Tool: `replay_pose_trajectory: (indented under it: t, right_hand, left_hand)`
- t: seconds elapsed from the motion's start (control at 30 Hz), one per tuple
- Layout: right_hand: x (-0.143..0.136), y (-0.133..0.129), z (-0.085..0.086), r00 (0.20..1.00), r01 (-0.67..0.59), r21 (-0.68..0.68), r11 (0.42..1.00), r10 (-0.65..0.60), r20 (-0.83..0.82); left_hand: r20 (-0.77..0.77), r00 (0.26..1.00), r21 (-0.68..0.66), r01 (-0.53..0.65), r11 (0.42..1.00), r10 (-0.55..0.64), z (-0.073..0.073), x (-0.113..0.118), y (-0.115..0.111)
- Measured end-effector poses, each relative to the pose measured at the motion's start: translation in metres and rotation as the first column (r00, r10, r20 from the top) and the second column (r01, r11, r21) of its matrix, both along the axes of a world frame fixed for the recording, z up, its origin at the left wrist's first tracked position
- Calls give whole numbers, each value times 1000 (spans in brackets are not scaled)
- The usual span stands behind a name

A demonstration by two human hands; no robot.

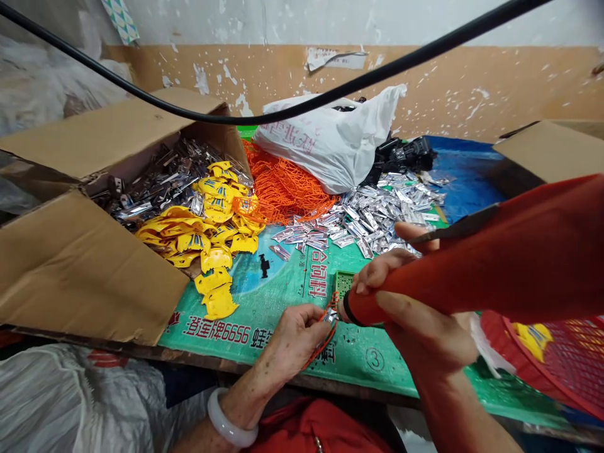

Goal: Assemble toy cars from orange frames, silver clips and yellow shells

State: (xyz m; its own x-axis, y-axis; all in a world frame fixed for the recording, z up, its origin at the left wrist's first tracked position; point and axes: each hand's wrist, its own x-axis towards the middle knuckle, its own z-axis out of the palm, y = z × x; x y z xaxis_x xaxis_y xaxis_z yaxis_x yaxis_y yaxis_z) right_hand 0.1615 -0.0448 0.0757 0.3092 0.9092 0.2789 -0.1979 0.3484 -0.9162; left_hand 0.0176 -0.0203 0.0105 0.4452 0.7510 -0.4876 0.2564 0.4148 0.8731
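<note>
My left hand (302, 330), with a white bangle on its wrist, pinches a small silver piece (331, 316) together with a thin orange plastic part (325, 343) above the table's front edge. My right hand (415, 314) is wrapped round a red tool (481, 270), which looks like an electric screwdriver with a grey lever (453, 225) along its side. Its black-ringed front end points down and left, close to the silver piece. What exactly its tip touches is hard to make out. Just behind the tip sits a small green basket (345, 282), partly hidden by my right fingers.
At left, an open cardboard box (94, 270) spills dark metal parts and yellow plastic pieces (217, 258). Orange parts (287, 185), a white bag (330, 138) and silver pieces (363, 220) are heaped behind. A red basket (557, 371) stands right. A black cable (264, 118) hangs across.
</note>
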Motion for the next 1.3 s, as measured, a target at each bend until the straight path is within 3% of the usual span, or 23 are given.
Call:
replay_pose_trajectory:
  t: [0.2, 0.57, 0.87, 0.97, 1.07, 1.2, 1.3]
  right_hand:
    - [1, -2, -8, 994, 43, 5, 999, -43, 96]
    - [-3, -5, -9, 991, 54, 34, 998, -57, 124]
    - [-2, -3, -2, 999, -16, 57, 998, 19, -50]
    - [6, 2, 7, 995, 79, 77, 994, -74, -65]
    - [22, 9, 9, 966, 257, 98, 961, -258, 0]
    - [49, 23, -7, 882, 458, 77, 886, -463, 87]
    - [63, 30, -23, 850, 511, 48, 858, -513, 120]
  left_hand:
    - [33, 999, -5, -30, 1000, 30, -2, 2, -4]
    - [76, 993, -9, -88, 996, 89, -8, 1, -6]
    - [156, 980, -105, -112, 988, 128, -8, -3, -6]
    - [108, 991, -49, -76, 996, 81, -4, -4, -4]
    - [38, 999, 36, -19, 999, 17, -5, -4, -3]
    - [-44, 998, 151, 53, 987, -47, -11, -6, -2]
    - [-60, 995, 162, 86, 983, -77, -12, -8, 0]
